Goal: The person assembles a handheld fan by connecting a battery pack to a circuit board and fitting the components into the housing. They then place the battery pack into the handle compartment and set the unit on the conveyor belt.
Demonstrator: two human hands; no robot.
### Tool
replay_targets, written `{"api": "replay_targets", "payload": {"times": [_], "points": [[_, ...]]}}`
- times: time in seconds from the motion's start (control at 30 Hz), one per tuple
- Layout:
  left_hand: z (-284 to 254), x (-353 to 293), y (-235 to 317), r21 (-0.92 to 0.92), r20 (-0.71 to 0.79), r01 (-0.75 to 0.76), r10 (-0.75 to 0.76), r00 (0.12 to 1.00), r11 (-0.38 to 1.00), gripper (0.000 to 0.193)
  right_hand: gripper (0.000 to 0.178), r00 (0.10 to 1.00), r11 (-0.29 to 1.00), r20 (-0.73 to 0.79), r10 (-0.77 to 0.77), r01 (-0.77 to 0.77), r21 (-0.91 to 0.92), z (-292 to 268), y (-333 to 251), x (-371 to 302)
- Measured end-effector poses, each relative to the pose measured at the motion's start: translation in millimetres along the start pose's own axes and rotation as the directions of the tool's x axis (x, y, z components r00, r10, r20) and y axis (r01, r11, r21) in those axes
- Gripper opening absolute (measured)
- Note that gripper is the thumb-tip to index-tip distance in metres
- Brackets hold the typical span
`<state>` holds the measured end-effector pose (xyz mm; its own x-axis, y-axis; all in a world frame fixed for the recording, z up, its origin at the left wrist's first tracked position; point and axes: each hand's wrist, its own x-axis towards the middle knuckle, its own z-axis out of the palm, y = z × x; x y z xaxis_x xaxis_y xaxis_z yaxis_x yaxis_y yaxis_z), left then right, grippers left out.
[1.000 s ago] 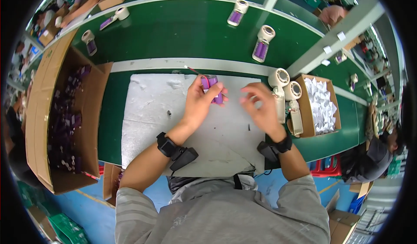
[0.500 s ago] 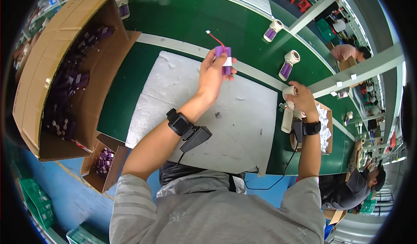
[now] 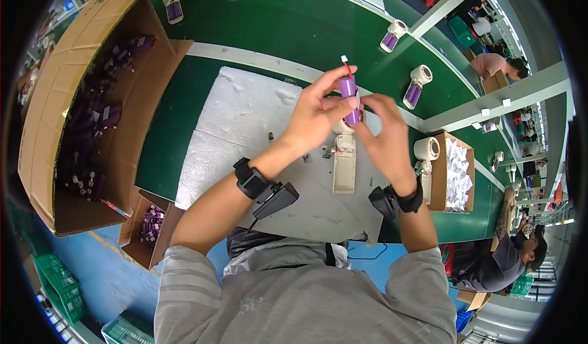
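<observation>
A purple battery pack (image 3: 348, 93), with a red lead and a small white connector (image 3: 344, 59), is pinched upright in my left hand (image 3: 317, 108) above the work mat. My right hand (image 3: 386, 133) is closed at the pack's right side, its thumb and fingertips around the lower part; the exact contact is partly hidden. Just below my hands a cream handheld fan housing (image 3: 344, 166) lies on the grey-white foam mat (image 3: 245, 130), handle toward me and hollow side up. A small green circuit board (image 3: 328, 152) shows beside it. My fingers partly cover its round head.
On the right, another fan housing (image 3: 427, 150) lies beside a carton of white pieces (image 3: 457, 172). A big carton (image 3: 98, 13) of purple packs stands left, with a smaller box (image 3: 131, 237) below. Fans with purple packs (image 3: 418, 87) lie along the green belt (image 3: 275, 22).
My right hand has come left from the housings at the right to the battery pack. One fan housing now lies on the mat. My left hand has moved right and slightly nearer with the pack.
</observation>
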<state>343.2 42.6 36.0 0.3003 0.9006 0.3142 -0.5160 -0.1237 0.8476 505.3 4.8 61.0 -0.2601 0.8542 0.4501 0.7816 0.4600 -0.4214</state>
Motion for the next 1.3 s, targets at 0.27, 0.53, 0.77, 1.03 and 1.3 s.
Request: {"api": "replay_targets", "payload": {"times": [0.27,0.53,0.77,1.03,1.3], "points": [[7.7,-14.5,-7.1,0.115,0.211,-0.032,0.007,0.977,0.993,0.043,0.02,0.985,0.938,0.094,0.143,-0.165,0.305,-18.9,-17.6,-36.6],[20.2,-30.2,-3.0,0.36,0.459,-0.211,0.025,0.888,0.909,0.036,0.028,0.982,0.831,0.118,0.149,-0.189,0.523,-1.6,-0.2,-69.3],[27.9,-38.6,-3.4,0.454,0.476,-0.109,-0.137,0.869,0.884,0.034,0.023,0.989,0.781,0.056,0.135,-0.141,0.608,8.4,3.7,-79.5],[31.6,-37.7,-1.8,0.529,0.528,-0.225,-0.11,0.842,0.818,0.035,0.021,0.99,0.829,-0.115,0.086,-0.007,0.559,12.9,7.7,-86.5],[32.3,-37.4,-1.5,0.515,0.5,-0.261,-0.039,0.865,0.816,0.036,0.017,0.992,0.743,0.023,0.122,-0.106,0.661,14.9,7.3,-88.2]]}}
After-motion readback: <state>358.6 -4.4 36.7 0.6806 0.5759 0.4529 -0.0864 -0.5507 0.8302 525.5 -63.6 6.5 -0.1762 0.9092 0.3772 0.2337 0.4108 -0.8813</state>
